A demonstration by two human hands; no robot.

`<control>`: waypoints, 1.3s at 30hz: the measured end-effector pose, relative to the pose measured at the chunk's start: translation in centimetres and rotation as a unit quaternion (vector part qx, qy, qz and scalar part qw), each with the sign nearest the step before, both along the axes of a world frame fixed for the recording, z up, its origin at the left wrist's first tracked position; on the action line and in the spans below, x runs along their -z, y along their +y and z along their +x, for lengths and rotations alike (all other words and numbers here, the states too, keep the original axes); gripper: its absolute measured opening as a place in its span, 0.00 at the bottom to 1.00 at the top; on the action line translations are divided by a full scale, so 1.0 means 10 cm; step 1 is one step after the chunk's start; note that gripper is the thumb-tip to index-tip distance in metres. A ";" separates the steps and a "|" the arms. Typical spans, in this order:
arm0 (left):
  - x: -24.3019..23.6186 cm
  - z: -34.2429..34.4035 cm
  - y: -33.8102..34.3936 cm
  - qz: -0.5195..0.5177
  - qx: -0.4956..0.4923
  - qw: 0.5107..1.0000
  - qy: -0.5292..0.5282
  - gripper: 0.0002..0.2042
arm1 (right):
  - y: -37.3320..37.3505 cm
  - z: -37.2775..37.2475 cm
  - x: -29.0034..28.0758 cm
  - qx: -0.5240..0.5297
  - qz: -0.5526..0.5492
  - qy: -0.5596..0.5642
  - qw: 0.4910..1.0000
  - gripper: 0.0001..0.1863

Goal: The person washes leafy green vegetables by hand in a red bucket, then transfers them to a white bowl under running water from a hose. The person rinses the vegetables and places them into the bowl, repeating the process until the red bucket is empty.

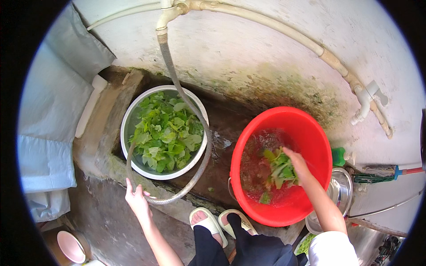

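My left hand (pixel 138 201) grips a grey braided hose (pixel 179 195) just outside the near left rim of a round metal basin (pixel 162 176). From a pipe fitting on the wall, the hose hangs over the basin's right side and loops back to that hand, its other end rising along the left rim. Leafy greens (pixel 166 133) fill the basin. Inside a red bucket (pixel 317 155), my right hand (pixel 296 164) is closed on a bunch of leafy greens (pixel 282 170) at the rippling water (pixel 255 146). The bunch covers some of its fingers.
A wall pipe (pixel 266 22) ends near a white tap (pixel 366 102) on the right. Behind the bucket are a green bottle (pixel 338 156), a shiny metal bowl (pixel 341 186) and a mop (pixel 377 174). Grey-blue sheeting (pixel 49 119) hangs at left, above a pink bowl (pixel 71 247).
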State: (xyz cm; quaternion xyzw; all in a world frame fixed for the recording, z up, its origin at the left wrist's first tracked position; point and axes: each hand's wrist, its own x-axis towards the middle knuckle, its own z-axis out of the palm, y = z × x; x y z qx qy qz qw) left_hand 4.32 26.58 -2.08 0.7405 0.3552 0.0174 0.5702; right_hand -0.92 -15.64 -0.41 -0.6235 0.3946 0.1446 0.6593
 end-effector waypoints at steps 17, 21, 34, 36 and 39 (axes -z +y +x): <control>0.00 -0.03 -0.02 -0.021 0.001 1.000 -0.019 0.27 | 2.00 1.90 -0.66 -0.266 -0.117 -0.355 0.889 0.23; 0.04 -0.07 0.10 0.002 -0.015 1.000 -0.015 0.27 | 2.57 2.07 -0.20 -0.516 -0.216 -0.071 0.826 0.32; -0.04 -0.02 -0.02 -0.041 -0.031 0.999 -0.018 0.28 | 1.26 1.69 -0.33 -0.159 0.078 -0.218 0.960 0.35; 0.10 -0.04 0.08 -0.023 -0.026 0.999 -0.025 0.27 | 0.84 1.41 -0.37 -0.131 0.038 -0.199 0.970 0.36; 0.08 -0.07 0.09 -0.019 -0.025 0.999 -0.030 0.27 | 0.21 1.03 -0.23 -0.079 0.039 -0.155 0.984 0.35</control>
